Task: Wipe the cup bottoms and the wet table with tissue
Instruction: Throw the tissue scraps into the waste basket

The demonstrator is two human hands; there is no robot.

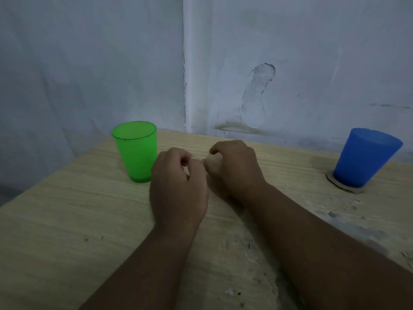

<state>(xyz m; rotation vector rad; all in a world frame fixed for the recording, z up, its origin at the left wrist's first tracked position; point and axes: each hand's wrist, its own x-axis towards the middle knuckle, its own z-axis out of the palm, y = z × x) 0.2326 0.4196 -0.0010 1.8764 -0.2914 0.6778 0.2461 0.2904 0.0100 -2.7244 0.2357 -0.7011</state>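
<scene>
Pale wood-grain table (67, 220) fills lower frame. Left hand (178, 189) and right hand (232, 168) meet at centre, fingers curled; any pinched item cannot be told. Green translucent plastic cup (136, 153) upright centre-left; blue plastic cup (366, 157) upright at right edge.

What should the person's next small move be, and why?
Probably the left hand reaches for the green cup: it stands upright just beside that hand, while the blue cup sits farther off. Whether the curled fingers hold anything is unclear.
</scene>
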